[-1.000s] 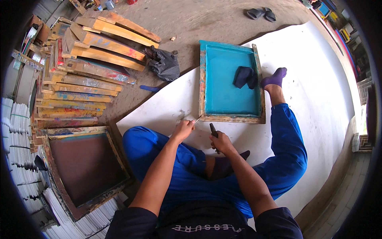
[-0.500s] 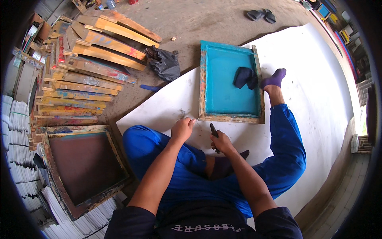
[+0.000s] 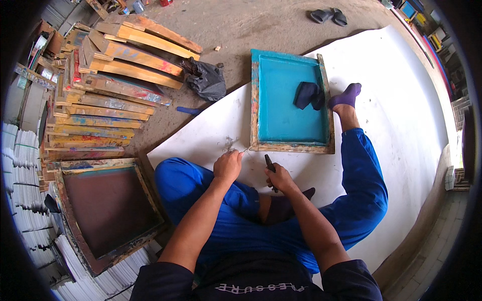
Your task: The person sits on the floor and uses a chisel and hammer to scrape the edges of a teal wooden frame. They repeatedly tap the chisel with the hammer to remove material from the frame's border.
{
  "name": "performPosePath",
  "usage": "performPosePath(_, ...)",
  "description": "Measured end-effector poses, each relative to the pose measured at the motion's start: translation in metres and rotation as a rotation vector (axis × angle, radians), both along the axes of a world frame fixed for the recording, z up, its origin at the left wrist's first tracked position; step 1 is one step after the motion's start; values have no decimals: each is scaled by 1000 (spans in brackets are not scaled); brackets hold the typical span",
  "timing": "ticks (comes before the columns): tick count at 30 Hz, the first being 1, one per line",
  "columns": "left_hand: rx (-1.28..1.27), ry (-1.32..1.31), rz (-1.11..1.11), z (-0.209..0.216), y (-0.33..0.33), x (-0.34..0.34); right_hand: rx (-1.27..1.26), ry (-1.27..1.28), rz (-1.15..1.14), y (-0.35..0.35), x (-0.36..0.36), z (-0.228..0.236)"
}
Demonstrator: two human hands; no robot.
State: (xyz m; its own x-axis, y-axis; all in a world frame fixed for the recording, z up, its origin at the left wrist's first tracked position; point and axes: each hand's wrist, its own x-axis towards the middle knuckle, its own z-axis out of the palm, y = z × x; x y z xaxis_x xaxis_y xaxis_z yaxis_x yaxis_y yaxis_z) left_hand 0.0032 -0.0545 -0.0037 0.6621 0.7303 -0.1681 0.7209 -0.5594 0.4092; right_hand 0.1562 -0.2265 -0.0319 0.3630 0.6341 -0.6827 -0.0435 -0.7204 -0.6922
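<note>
A wooden screen-printing frame (image 3: 293, 147) with teal mesh lies on a white sheet (image 3: 201, 133) before me. My left hand (image 3: 228, 166) is closed in a pinch just off the frame's near left corner. A thin bit shows at its fingertips, too small to name. My right hand (image 3: 281, 178) grips a slim black handled tool (image 3: 269, 162), held upright a little nearer to me than the frame's near edge; its kind is unclear. On the teal mesh lies a crumpled dark cloth (image 3: 306, 95).
Many paint-stained wooden frames (image 3: 103, 109) lean in a row at left. Nearer stands a brown-meshed frame (image 3: 110, 210) beside stacks of paper (image 3: 27, 185). A black plastic bag (image 3: 207, 83) and a blue strip (image 3: 189, 110) lie on the floor; black sandals (image 3: 329, 17) are at the far side.
My left hand has moved slightly left and toward me, a little away from the frame's corner. My right hand stays in place with its tool.
</note>
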Motion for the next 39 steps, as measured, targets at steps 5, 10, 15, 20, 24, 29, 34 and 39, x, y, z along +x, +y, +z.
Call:
performPosePath(5, -12, -60, -49, -1, 2, 2, -2, 11, -12, 0, 1, 1)
performPosePath(10, -3, -217, -60, -14, 4, 2, 8, 0, -7, 1, 0, -4)
performPosePath(15, -18, -296, -87, -20, 7, 0, -1, -17, -16, 1, -1, -9)
performPosePath(20, -1, -290, -111, -16, 8, 0, 53, -17, -27, 1, -4, -3)
performPosePath(24, 49, -281, -136, -12, 6, 0, 117, 68, 0, 5, -1, 14)
performPosePath(29, 181, -159, -178, -8, 4, 0, 43, -42, 157, 21, 11, 33)
performPosePath(34, 342, -121, -244, -10, 2, -1, 8, -35, 195, 34, 18, 34)
performPosePath(39, 404, -90, -266, -13, 2, -2, -74, -192, 418, 50, 34, 43)
